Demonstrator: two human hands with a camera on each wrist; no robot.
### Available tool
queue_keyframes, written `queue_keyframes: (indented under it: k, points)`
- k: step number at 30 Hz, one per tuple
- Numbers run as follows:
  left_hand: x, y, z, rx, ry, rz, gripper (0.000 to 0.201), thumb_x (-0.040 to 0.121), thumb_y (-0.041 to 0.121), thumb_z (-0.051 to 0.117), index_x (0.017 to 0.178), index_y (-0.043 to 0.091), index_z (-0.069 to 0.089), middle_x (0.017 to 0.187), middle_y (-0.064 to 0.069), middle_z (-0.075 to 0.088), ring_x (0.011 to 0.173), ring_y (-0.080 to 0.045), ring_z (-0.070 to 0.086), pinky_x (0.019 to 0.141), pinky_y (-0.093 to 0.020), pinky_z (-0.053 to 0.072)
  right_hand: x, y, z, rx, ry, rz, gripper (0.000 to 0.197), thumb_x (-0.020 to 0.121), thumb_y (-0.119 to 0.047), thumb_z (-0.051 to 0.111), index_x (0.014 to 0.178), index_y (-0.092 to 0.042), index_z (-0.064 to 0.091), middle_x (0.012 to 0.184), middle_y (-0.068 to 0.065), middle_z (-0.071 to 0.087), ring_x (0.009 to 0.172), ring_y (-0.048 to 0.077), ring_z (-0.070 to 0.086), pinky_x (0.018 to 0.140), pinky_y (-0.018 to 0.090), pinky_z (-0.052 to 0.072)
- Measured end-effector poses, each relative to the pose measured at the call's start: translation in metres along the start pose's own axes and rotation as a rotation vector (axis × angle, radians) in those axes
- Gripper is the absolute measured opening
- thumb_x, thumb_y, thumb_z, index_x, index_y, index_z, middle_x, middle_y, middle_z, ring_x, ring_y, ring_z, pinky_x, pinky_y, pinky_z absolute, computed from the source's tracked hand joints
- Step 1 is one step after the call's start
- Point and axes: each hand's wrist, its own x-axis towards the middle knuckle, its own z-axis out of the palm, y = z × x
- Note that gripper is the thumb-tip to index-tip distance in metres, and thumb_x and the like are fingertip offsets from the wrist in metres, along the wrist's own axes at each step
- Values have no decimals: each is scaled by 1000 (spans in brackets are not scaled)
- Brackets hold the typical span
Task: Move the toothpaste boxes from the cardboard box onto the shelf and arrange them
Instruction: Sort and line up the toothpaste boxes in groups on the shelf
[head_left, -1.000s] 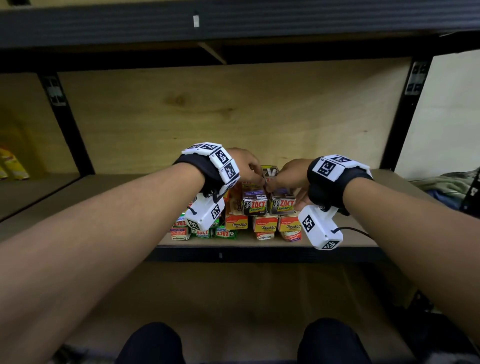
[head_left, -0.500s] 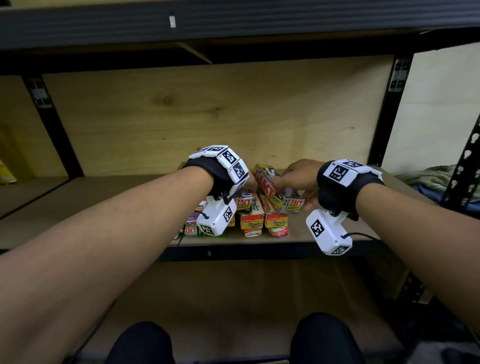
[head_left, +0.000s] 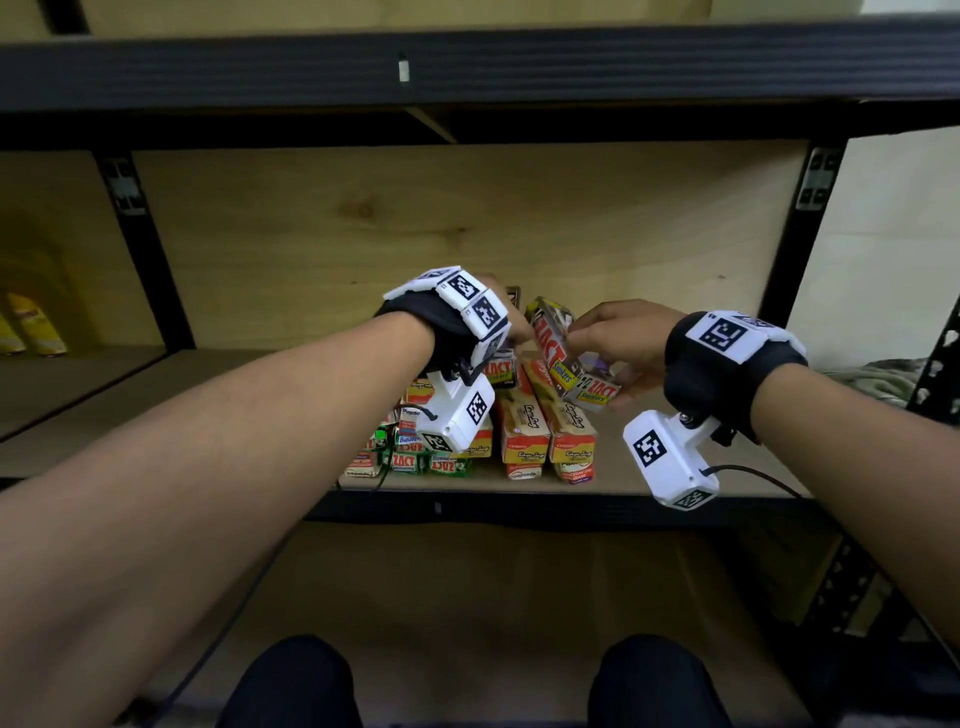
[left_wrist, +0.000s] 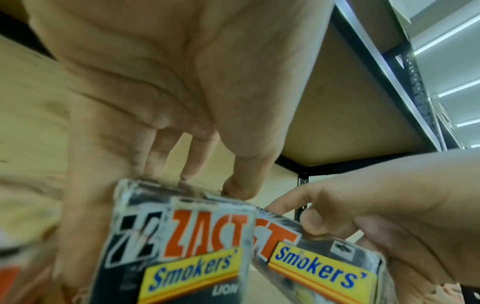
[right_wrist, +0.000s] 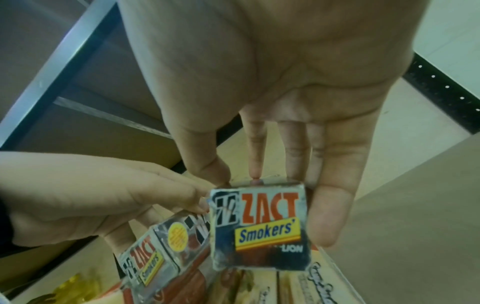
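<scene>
- On the plywood shelf (head_left: 675, 470), near its front edge: toothpaste boxes (head_left: 569, 441) already stacked lengthwise in layers, ends facing out, probably to keep the labels readable from the front.
- Just above that stack, one ZACT carton per hand:
  - left hand (left_wrist: 155, 82), thumb and curled fingertips pinching the upper edge of the left box (left_wrist: 179, 246);
  - right hand (right_wrist: 285, 72), thumb on one side and fingers down the other, closed round the right box (right_wrist: 259, 228).
- Both held tilted and close together, one overlapping the other in the left wrist view. Cannot tell whether touching. Likely being squared up before going onto the top layer.
- Gripped by fingertips rather than palm, presumably to leave room for sliding each carton in beside its neighbours.
- Thin printed card, long and square-ended. Glossy black-and-silver faces with orange lettering and a yellow "Smokers'" band. White scuffing along worn edges and corners. Light and easily crushed, by the look.
- Below them, orange-and-cream cartons (head_left: 524, 436) and green-and-red cartons (head_left: 410, 461). Same slim shape and smooth faces, likely to slip under a careless nudge.
- Behind, a pale, grainy plywood back panel (head_left: 415, 218); at the sides, dark metal uprights (head_left: 782, 260).
- No sign of the cardboard box in any view.
</scene>
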Motion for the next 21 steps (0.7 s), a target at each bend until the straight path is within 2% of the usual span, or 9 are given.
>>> queue_keyframes:
  k: [1, 3, 6, 9, 11, 14, 16, 21]
  points:
    - [-3, -7, -5, 4, 23, 18, 32, 72, 48, 64, 66, 20, 50, 59, 1, 50, 50, -17, 41, 48, -24, 33, -3, -5, -1, 39, 4, 0, 24, 90, -25, 68, 113, -18, 66, 88, 5, 66, 55, 16, 70, 49, 29, 58]
    - [-8, -15, -16, -34, 67, 30, 29, 78, 49, 60, 71, 22, 53, 64, 0, 49, 53, -18, 41, 49, -25, 30, -8, -14, -1, 102, -9, 10, 21, 92, -20, 67, 112, -17, 64, 80, 7, 63, 39, 13, 64, 37, 23, 49]
    - [-16, -27, -33, -2, 78, 24, 30, 86, 51, 54, 82, 21, 51, 79, -2, 50, 65, -19, 44, 55, -27, 31, -15, -32, 5, 157, -40, 4, 22, 92, -17, 67, 114, -17, 62, 79, 10, 62, 34, 14, 62, 34, 21, 46]
    - [-22, -52, -46, -8, 97, 2, 30, 85, 51, 55, 82, 21, 52, 80, -3, 50, 64, -19, 41, 55, -27, 30, -13, -51, 16, 145, -58, -27, 24, 93, -21, 66, 116, -18, 61, 81, 9, 63, 36, 14, 62, 36, 22, 48]
    - [-26, -71, -53, -4, 105, -22, 31, 83, 53, 56, 81, 22, 57, 79, -3, 53, 65, -19, 43, 55, -27, 31, -11, -67, 26, 112, -67, -54, 25, 93, -24, 66, 116, -20, 60, 87, 8, 64, 43, 15, 66, 41, 25, 52]
    - [-34, -101, -59, 7, 81, -78, 39, 72, 62, 53, 78, 24, 61, 77, -2, 57, 66, -21, 48, 60, -30, 37, -4, -88, 42, 79, -97, -104, 29, 90, -26, 68, 118, -22, 61, 103, 9, 65, 72, 27, 74, 61, 43, 62]
    - [-41, -122, -60, 15, 71, -119, 41, 72, 63, 52, 78, 25, 62, 77, -2, 58, 66, -21, 49, 60, -30, 38, -2, -102, 53, 63, -124, -130, 31, 91, -26, 67, 121, -21, 60, 108, 10, 63, 81, 31, 73, 69, 50, 62]
    - [-57, -169, -48, 7, 33, -215, 49, 84, 57, 50, 101, 16, 72, 98, -8, 72, 77, -25, 62, 68, -31, 49, 4, -139, 85, 63, -188, -162, 27, 92, -28, 64, 117, -18, 61, 95, 14, 68, 65, 27, 73, 62, 45, 62]
